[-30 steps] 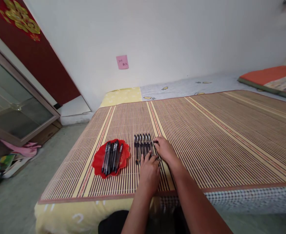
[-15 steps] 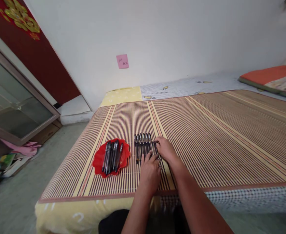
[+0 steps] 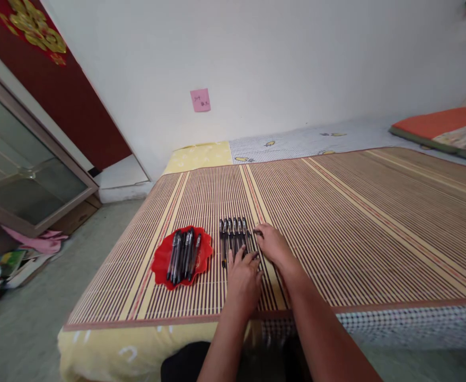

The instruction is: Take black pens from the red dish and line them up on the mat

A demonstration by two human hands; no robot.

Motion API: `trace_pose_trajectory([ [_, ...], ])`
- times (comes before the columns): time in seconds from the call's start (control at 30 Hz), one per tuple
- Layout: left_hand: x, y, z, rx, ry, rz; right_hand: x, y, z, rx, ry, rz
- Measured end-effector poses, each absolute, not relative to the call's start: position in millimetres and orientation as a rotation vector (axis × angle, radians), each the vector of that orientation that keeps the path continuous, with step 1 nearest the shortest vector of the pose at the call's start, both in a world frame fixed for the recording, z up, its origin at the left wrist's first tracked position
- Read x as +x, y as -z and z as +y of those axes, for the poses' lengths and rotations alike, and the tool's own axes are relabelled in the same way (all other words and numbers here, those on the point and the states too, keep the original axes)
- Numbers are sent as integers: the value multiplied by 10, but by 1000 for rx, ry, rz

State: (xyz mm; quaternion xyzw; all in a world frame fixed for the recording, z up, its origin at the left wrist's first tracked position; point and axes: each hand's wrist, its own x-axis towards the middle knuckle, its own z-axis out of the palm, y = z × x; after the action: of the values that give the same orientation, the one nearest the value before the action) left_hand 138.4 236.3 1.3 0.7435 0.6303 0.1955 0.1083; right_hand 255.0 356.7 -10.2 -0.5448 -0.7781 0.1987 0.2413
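Note:
A row of several black pens point(image 3: 233, 236) lies side by side on a striped bamboo mat point(image 3: 336, 223). My left hand point(image 3: 243, 280) rests flat on the near ends of these pens, fingers stretched forward. My right hand point(image 3: 274, 245) lies at the right end of the row, fingertips pinched on the last pen point(image 3: 256, 234). To the left, a red scalloped dish point(image 3: 161, 265) holds several more black pens point(image 3: 183, 253).
The mat covers a bed with a yellow sheet point(image 3: 201, 155). A folded orange quilt point(image 3: 443, 127) lies at the far right. A pink note point(image 3: 200, 100) is stuck on the white wall. Left of the bed are a glass door point(image 3: 22, 170) and clutter point(image 3: 14, 254) on the floor.
Both hands have stayed on the pen row; the right hand has edged slightly right along the last pen. Pens in the dish are unchanged.

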Motion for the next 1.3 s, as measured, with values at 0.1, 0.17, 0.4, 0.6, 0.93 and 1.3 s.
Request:
trace_pose_trajectory([
  [0.1,1373,-18,2360,2192,-567,1850,2538,114,3563,-1468,-555,-2134],
  [0.17,1370,-20,2360,2200,-560,1844,2527,107,3553,-1464,-565,-2142],
  [0.4,1375,12,2389,2199,-578,1847,2501,58,3523,-1488,-568,-2125],
  [0.6,1356,28,2385,2224,-626,1856,2500,68,3530,-1475,-577,-2111],
  [0.93,1363,12,2366,2237,-616,1905,2499,11,3508,-1526,-555,-2156],
  [1.3,1405,-37,2353,2220,-532,1952,2499,-44,3487,-1507,-597,-2149],
])
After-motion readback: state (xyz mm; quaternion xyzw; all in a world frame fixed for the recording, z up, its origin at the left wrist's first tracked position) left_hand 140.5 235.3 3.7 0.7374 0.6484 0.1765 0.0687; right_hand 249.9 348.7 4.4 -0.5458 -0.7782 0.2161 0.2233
